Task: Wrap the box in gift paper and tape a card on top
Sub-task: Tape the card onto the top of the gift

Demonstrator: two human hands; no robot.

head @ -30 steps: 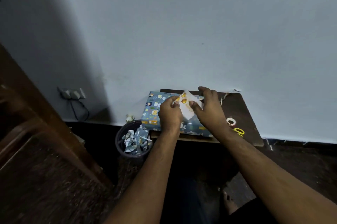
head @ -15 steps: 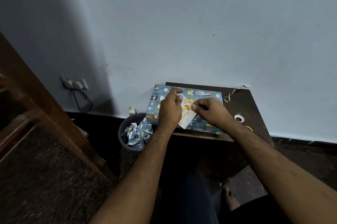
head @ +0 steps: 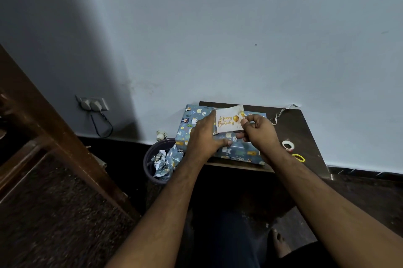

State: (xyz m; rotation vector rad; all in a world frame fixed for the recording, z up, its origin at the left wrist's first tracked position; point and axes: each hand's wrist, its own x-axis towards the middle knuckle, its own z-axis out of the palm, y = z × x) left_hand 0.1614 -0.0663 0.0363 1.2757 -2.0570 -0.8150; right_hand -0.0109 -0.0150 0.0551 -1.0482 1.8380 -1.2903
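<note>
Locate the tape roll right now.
In the head view, the tape roll lies on the dark table, right of the wrapped box and just behind the yellow scissors.

Both hands hide the wrapped box's (head: 237, 152) middle.

Both hands (head: 231, 134) hold the card (head: 229, 121) above the wrapped box (head: 237, 152).

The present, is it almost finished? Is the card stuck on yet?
Nearly. The box already looks fully wrapped in blue animal paper, and paper scraps lie in the bin. Right now the left hand and right hand hold the Happy Birthday card over the box; whether it touches is unclear. No tape on it shows yet. The tape roll lies on the table, so taping is left.
</note>
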